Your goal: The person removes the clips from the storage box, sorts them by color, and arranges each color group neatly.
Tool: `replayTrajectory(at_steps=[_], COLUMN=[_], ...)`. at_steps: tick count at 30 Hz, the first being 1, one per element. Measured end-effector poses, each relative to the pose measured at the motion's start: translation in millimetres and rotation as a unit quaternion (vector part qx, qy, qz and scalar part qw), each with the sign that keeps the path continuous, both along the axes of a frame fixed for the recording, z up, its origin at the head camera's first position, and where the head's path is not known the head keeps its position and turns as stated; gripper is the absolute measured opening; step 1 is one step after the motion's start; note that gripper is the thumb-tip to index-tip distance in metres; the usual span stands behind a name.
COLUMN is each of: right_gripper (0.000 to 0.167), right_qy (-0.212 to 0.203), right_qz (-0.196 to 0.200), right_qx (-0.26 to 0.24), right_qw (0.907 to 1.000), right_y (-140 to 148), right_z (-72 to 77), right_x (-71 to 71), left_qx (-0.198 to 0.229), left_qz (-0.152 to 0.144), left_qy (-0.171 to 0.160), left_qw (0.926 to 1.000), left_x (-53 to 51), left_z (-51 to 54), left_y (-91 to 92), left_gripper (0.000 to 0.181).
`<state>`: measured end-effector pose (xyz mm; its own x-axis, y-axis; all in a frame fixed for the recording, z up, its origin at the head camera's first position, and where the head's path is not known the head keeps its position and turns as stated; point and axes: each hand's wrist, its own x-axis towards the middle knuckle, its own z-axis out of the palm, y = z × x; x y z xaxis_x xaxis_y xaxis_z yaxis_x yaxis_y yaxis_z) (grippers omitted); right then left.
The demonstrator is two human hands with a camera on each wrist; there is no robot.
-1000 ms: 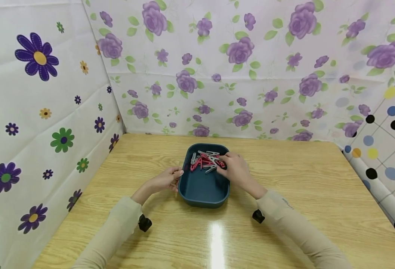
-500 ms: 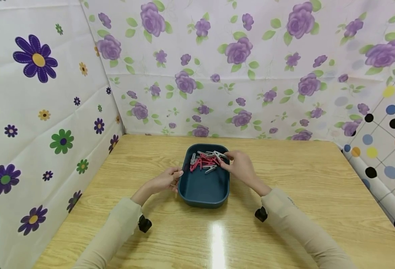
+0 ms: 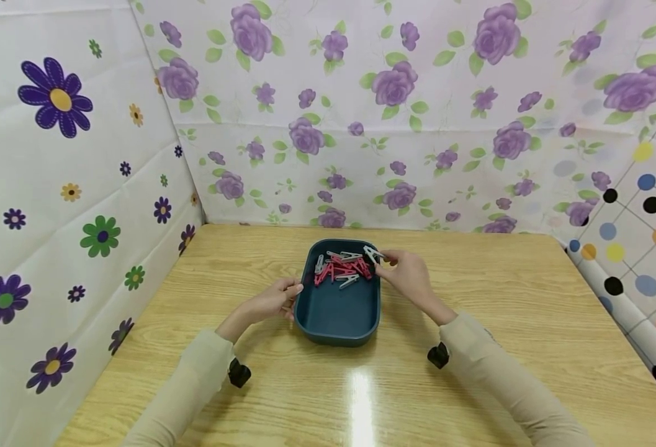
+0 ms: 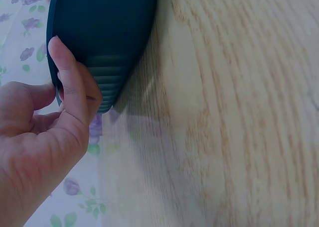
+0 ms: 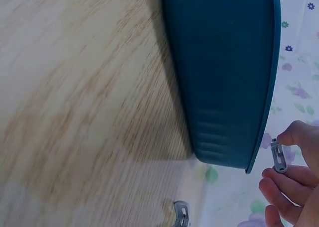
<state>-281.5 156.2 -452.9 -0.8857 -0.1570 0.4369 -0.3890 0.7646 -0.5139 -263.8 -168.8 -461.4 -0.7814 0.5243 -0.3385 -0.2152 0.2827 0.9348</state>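
A dark teal plastic basin point(image 3: 336, 316) stands on the table, with several red and grey clothespins point(image 3: 343, 268) heaped in its far half. At its left side my left hand point(image 3: 274, 299) grips the wall, thumb at the rim and fingers against the outside, as the left wrist view also shows of the left hand point(image 4: 60, 102). Over the far right rim my right hand point(image 3: 408, 273) pinches a grey clothespin point(image 3: 370, 254) between thumb and fingers. In the right wrist view this grey clothespin point(image 5: 279, 156) is beside the basin's rim, held by the right hand point(image 5: 299, 172).
The wooden table point(image 3: 501, 298) is glossy and reflects light near its front. A floral curtain point(image 3: 445, 118) hangs along its back edge, with patterned sheets at both sides. Low in the right wrist view lies a grey clip shape point(image 5: 182, 214), perhaps a reflection.
My right hand has drawn a grey clothespin up out of the heap and to the right, to the basin's rim. The left hand has stayed at the basin's left side.
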Motion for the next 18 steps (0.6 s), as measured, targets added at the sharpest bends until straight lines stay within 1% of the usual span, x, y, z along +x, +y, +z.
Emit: replayTrajectory(at_steps=[6, 13, 18], right_gripper=[0.031, 0.033, 0.032], right_qy=[0.012, -0.019, -0.019], right_qz=[-0.015, -0.048, -0.053], right_qx=[-0.011, -0.03, -0.037], right_qw=[0.9998, 0.9982, 0.9977], right_y=[8, 16, 20], right_z=[-3.4, -4.7, -6.3], right_x=[-0.1, 2.0, 2.8], left_qx=[0.003, 0.009, 0.008], left_qz=[0.001, 0.005, 0.009], left_qy=[-0.004, -0.011, -0.013], left_qw=[1.0, 0.9999, 0.9998], left_x=[-0.9, -0.4, -0.8], left_z=[-1.2, -1.1, -1.9], left_y=[-0.3, 0.0, 0.0], left_gripper=[0.046, 0.045, 0.042])
